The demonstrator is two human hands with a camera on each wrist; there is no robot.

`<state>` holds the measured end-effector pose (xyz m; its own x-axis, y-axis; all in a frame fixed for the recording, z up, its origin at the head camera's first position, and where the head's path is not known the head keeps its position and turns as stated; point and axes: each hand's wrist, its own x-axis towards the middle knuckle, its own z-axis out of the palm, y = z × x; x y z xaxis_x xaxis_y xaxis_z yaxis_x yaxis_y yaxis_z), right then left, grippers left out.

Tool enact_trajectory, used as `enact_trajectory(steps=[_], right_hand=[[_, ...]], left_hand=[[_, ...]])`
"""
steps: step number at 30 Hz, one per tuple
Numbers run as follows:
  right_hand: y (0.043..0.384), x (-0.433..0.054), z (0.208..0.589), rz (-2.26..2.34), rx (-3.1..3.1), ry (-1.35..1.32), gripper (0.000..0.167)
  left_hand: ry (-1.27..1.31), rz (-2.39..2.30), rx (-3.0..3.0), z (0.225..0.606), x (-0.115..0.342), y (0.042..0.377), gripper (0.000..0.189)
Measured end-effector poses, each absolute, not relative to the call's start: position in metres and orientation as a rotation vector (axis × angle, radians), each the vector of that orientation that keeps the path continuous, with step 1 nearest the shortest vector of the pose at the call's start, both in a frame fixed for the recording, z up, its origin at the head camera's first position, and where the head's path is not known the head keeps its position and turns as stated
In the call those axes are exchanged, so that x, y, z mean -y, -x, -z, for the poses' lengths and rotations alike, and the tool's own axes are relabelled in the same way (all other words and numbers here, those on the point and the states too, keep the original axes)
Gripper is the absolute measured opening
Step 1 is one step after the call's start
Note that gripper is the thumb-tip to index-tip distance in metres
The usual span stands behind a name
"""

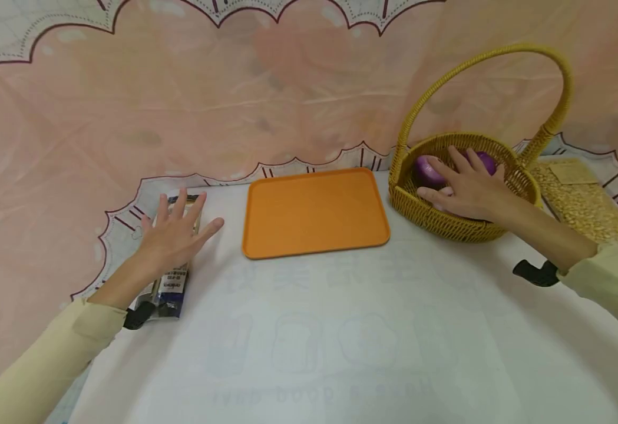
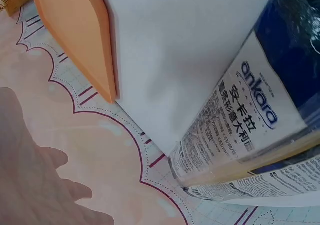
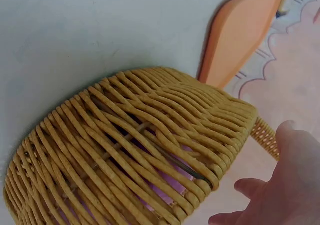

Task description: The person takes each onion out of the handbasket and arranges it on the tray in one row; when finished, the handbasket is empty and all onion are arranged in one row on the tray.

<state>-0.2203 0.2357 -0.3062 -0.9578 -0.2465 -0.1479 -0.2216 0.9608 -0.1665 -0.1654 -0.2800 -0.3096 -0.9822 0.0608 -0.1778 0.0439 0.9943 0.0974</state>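
In the head view my left hand (image 1: 173,240), fingers spread and holding nothing, is over a pasta packet (image 1: 173,287) at the left. That packet (image 2: 245,115) is clear plastic with a blue end and an "ankara" label. Over the wicker basket (image 1: 441,222) at the right, my right hand (image 1: 470,189) spreads its fingers and grips nothing. Inside the basket are round, glossy purple onions (image 1: 426,172), partly covered by the hand. In the right wrist view the fingers (image 3: 295,160) are beside the basket's rim, and purple shows through its weave (image 3: 125,135).
An orange tray (image 1: 316,213) with a raised rim lies at the middle back of the white tablecloth (image 1: 330,330). The basket's tall handle (image 1: 499,52) arches above it. Right of the basket lies a clear bag of yellow grains (image 1: 587,203). A pink patterned cloth (image 1: 234,106) is behind.
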Motion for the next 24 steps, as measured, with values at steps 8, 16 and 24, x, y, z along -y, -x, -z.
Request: enact_trajectory(steps=[8, 16, 24], right_hand=[[0.219, -0.236, 0.303, 0.22, -2.936, 0.357, 0.089], [0.219, -0.235, 0.3, 0.232, -2.918, 0.364, 0.088], [0.222, -0.237, 0.296, 0.309, -2.895, 0.394, 0.088]], left_hand=[[-0.14, -0.19, -2.958, 0.312, 0.277, 0.162, 0.089], [-0.223, -0.281, -2.948, 0.315, 0.276, 0.16, 0.084], [-0.345, -0.566, -2.906, 0.323, 0.275, 0.161, 0.074]])
